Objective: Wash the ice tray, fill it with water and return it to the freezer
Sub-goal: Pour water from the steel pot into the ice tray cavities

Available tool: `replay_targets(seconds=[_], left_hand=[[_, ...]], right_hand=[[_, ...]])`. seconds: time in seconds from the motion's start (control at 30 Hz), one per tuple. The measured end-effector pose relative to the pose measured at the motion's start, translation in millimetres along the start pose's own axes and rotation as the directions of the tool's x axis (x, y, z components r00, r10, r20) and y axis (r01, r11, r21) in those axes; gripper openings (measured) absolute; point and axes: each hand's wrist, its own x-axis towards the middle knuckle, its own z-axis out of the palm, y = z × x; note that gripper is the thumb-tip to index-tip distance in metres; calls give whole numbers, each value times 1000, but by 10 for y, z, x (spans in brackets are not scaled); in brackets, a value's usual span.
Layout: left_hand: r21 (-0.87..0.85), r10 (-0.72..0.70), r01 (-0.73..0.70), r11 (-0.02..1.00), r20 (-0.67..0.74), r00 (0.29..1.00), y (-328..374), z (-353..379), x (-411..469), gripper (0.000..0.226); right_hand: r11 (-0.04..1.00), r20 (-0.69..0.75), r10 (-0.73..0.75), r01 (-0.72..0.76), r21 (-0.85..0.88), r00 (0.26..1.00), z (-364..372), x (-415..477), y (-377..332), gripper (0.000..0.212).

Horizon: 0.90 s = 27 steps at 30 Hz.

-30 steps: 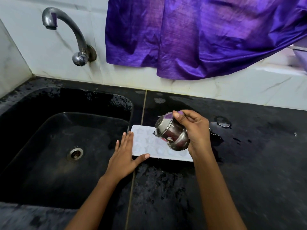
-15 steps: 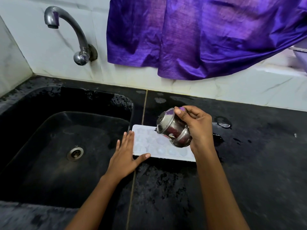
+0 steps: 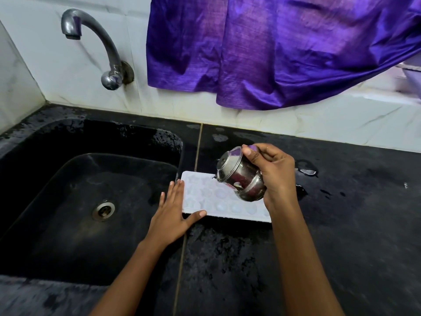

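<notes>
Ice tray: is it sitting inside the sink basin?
No, the ice tray lies flat on the black counter beside the sink, below the steel pot tilted by the right hand.

- I read the ice tray (image 3: 205,197) as smooth white plastic with a wet sheen.
- The steel pot (image 3: 243,176) is polished metal, mirror-bright.
- The tap (image 3: 107,42) is metal too, duller and greyed.
- The counter (image 3: 341,224) and sink (image 3: 57,179) look to me like black stone, glossy where wet.
- The cloth (image 3: 273,53) is purple woven fabric with a silky shine.
- The wall (image 3: 68,76) is smooth white veined tile.
</notes>
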Motion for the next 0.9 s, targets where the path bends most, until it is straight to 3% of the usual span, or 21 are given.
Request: replay_targets(seconds=[0.4,0.9], left_hand=[[-4,4,-4,1000,-2,1000,-10,4,-1,110],[0,1,-1,1000,5,1000,-6,6,-9,108]], right_hand=[[983,-14,93,-90,160,996,13,5,92,7],[992,34,117,-118,33,993,225,-15,140,9]])
